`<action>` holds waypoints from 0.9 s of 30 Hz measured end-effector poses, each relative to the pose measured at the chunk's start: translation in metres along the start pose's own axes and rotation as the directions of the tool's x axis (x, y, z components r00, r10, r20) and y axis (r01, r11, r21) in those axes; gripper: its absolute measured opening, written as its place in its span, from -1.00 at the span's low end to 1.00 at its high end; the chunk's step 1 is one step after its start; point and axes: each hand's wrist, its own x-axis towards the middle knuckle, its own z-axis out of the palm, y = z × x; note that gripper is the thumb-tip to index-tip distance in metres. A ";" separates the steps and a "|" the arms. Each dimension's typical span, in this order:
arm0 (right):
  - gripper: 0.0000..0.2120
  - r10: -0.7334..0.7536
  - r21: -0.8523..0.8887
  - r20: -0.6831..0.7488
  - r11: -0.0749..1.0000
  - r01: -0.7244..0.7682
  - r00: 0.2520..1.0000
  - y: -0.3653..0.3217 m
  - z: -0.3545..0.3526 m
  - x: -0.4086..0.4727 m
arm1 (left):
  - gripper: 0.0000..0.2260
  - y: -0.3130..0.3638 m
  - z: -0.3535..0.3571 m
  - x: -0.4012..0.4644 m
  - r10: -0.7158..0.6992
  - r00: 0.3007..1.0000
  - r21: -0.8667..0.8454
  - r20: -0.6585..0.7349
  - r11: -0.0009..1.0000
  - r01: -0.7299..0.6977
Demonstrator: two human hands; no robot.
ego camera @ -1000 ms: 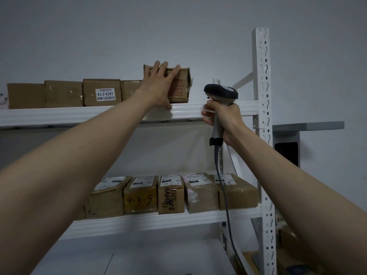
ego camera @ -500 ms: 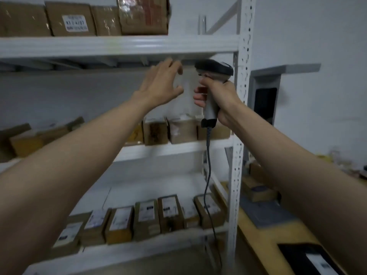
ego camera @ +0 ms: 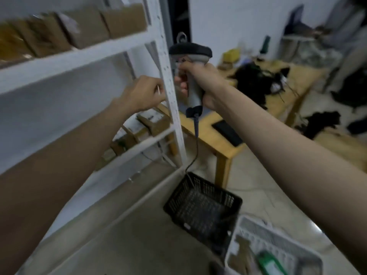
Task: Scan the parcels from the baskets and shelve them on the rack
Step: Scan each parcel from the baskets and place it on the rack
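Observation:
My right hand (ego camera: 204, 84) grips the handle of a grey barcode scanner (ego camera: 190, 51) with a black head, held up beside the white rack's post (ego camera: 168, 76). Its cable (ego camera: 196, 143) hangs down toward the floor. My left hand (ego camera: 143, 94) hovers just left of that post with loosely curled fingers and holds nothing. Brown parcels (ego camera: 87, 26) line the upper shelf, blurred; more parcels (ego camera: 153, 122) sit on the shelf below. On the floor stands a black basket (ego camera: 202, 207) that looks empty. A white basket (ego camera: 278, 231) at bottom right holds brown parcels (ego camera: 238, 259) and a green item (ego camera: 270, 262).
A wooden table (ego camera: 214, 135) stands right of the rack with a flat black device (ego camera: 227, 132) on it. Dark clutter (ego camera: 256, 80) covers another table farther back. The floor between rack and baskets is bare tile.
My left hand left the parcel on the top shelf and came down beside the post. My view swung down and right, bringing the floor baskets and tables into sight. The scanner stays gripped.

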 end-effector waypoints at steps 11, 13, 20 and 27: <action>-0.93 0.309 0.217 -0.535 0.950 -0.226 0.786 0.194 -0.170 -0.148 | -0.90 0.149 0.246 -0.071 0.337 0.801 -0.269 0.495 0.936 -0.228; -0.95 0.352 0.279 -0.608 0.934 -0.223 0.712 0.225 -0.202 -0.177 | -0.89 0.180 0.286 -0.086 0.382 0.725 -0.310 0.573 0.920 -0.239; -0.95 0.488 0.478 -0.769 0.868 -0.135 0.413 0.331 -0.298 -0.275 | -0.88 0.268 0.414 -0.135 0.509 0.479 -0.442 0.715 0.860 -0.256; -0.81 0.589 0.583 -0.796 0.808 -0.084 0.139 0.443 -0.371 -0.350 | -0.89 0.336 0.543 -0.191 0.465 0.291 -0.406 0.836 0.881 -0.242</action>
